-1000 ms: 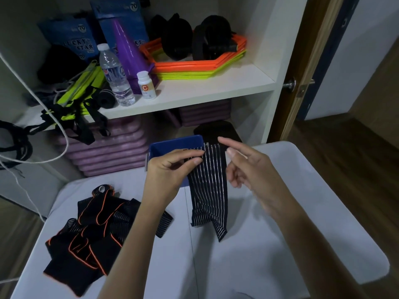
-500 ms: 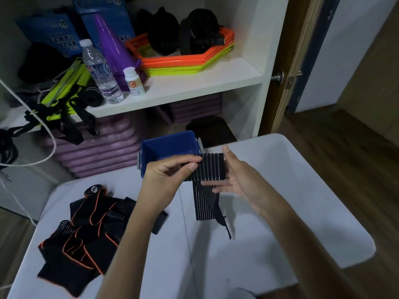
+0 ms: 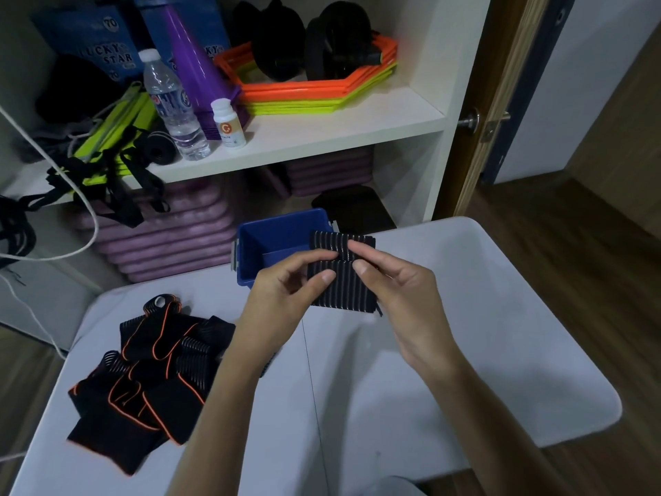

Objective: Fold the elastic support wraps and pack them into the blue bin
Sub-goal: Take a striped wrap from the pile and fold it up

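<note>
A black elastic wrap with thin white stripes [image 3: 342, 286] is folded into a short stack in the air, just in front of the blue bin [image 3: 257, 245]. My left hand [image 3: 286, 291] pinches its left edge between thumb and fingers. My right hand [image 3: 390, 281] pinches its right side, one finger pressing the top flap down. The bin stands at the table's far edge, and what I see of its inside is bare. A heap of black wraps with orange trim [image 3: 150, 374] lies on the white table [image 3: 465, 352] at the left.
A white shelf [image 3: 322, 134] behind the table carries a water bottle [image 3: 171, 109], a small white bottle [image 3: 229, 125], a purple cone [image 3: 193, 66] and orange and yellow rings [image 3: 322, 94]. Purple mats [image 3: 168, 238] are stacked below. A wooden door edge [image 3: 500, 102] stands at the right.
The wrap hung long from both hands a second ago. Its lower end has been folded up, so it is now a compact stack held by both hands.
</note>
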